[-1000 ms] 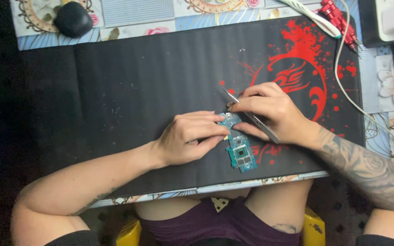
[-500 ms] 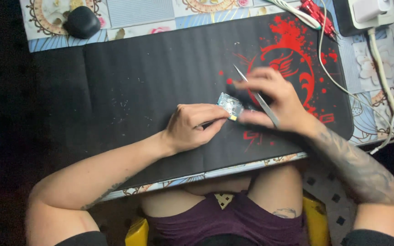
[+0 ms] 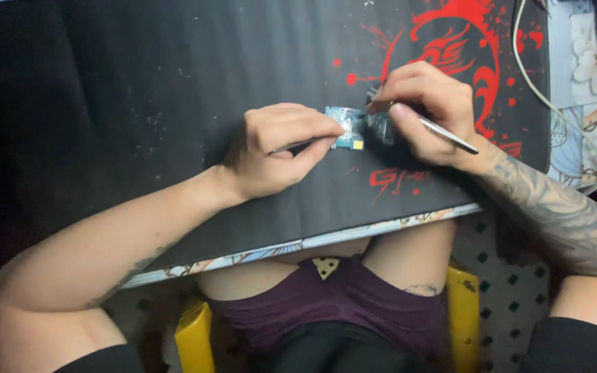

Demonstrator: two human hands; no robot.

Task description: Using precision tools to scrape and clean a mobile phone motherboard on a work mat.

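A small blue-green circuit board (image 3: 349, 126) is held upright a little above the black desk mat (image 3: 139, 103) with its red dragon print. My left hand (image 3: 281, 148) pinches the board's left edge between thumb and fingers. My right hand (image 3: 426, 110) grips metal tweezers (image 3: 443, 133), and its fingers cover the board's right end. The tweezer tips are hidden behind my fingers at the board.
White cables (image 3: 589, 90) run down the right side over a flower-patterned table cover (image 3: 578, 138). The table's front edge (image 3: 298, 245) crosses below my hands. Beneath it are my lap and a yellow seat (image 3: 191, 331).
The board, flat on the mat a second ago, is lifted and turned on edge between both hands. The view has moved closer and shifted, so the black mouse at top left is out of sight.
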